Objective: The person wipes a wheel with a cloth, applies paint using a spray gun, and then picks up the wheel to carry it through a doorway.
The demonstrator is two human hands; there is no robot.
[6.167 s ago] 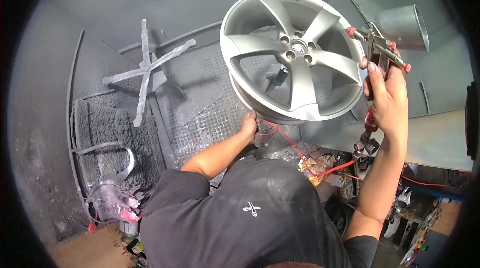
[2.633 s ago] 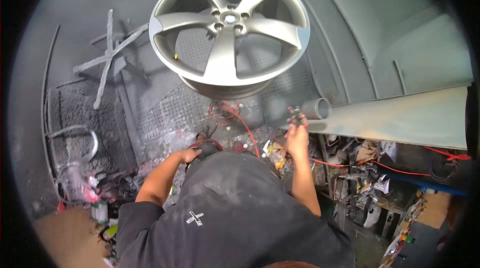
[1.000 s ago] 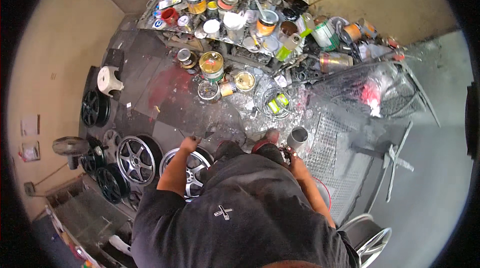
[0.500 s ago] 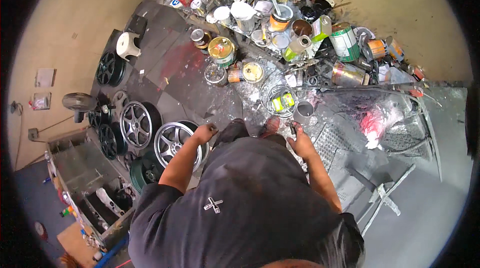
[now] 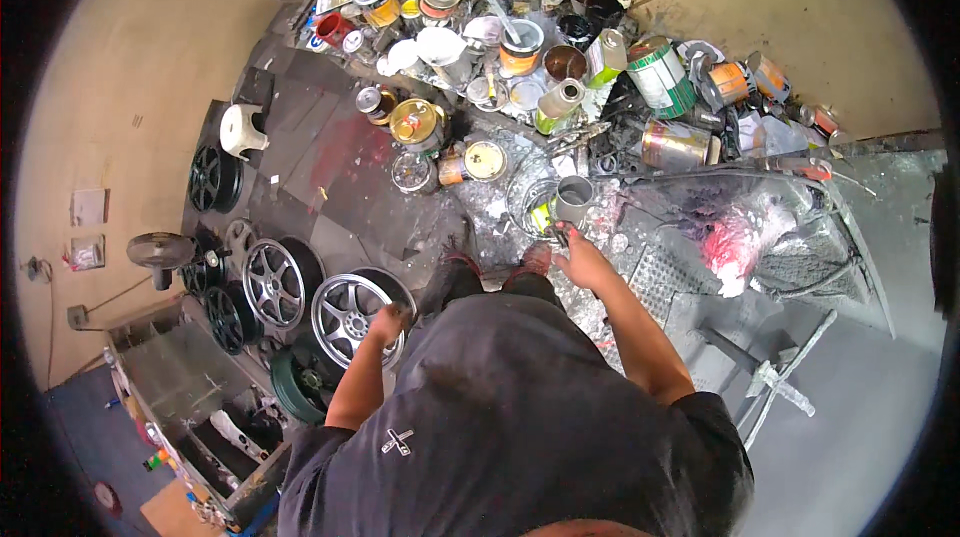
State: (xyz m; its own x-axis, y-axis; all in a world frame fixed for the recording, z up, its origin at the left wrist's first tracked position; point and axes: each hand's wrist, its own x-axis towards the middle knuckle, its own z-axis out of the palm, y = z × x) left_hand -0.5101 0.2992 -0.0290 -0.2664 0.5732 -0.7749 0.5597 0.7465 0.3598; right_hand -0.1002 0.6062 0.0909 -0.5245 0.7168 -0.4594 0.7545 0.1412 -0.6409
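Observation:
My right hand [image 5: 585, 261] is closed round the dark handle of a spray gun with a grey open-topped cup [image 5: 573, 199], held out ahead of my feet. Bright yellow-green material [image 5: 541, 218] shows beside the cup, on the floor near coiled wire. My left hand [image 5: 390, 321] hangs by my side with curled fingers, slightly blurred; the inside of its grip is hidden. In this view it overlaps the rim of a silver spoked wheel [image 5: 347, 317].
Paint cans and bottles crowd the far floor, including a gold-lidded can [image 5: 416, 124] and a white-green can [image 5: 660, 79]. More wheels [image 5: 276, 283], a fan [image 5: 160, 251], a white stool [image 5: 242, 130] and a cabinet [image 5: 180, 377] stand left. A metal stand [image 5: 778, 379] is at right.
My right hand and the spray gun have moved forward and slightly left. My left hand has drawn back toward my body. The whole view has shifted with my head.

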